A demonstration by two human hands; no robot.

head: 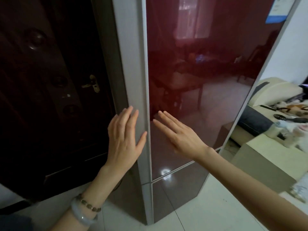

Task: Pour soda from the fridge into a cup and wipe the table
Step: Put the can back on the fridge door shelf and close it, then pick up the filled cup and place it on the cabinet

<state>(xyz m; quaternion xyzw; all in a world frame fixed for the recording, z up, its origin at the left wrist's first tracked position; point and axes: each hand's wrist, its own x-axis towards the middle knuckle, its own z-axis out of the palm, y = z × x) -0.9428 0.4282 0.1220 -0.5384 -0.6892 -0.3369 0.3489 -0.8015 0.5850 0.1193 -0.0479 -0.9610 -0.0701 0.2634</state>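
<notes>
Both hands are held flat and empty at the closed fridge.

Nearest, a pale tiled floor (191,219) is seen, and two bracelets (86,209) are worn on the left wrist. The left hand (124,139) is laid with straight fingers against the grey side panel of the fridge (208,64). The right hand (180,132) is extended with straight fingers at the red glass door, but contact cannot be confirmed. The fridge stands directly ahead, and the room is reflected in its glossy front. A lower door (175,197) is set beneath the upper one. A dark door (50,97) with a metal handle (90,84) is located just beside the fridge on the left. To the right, a cream worktop (266,155) is positioned, with a cluttered sofa (273,90) beyond it.
</notes>
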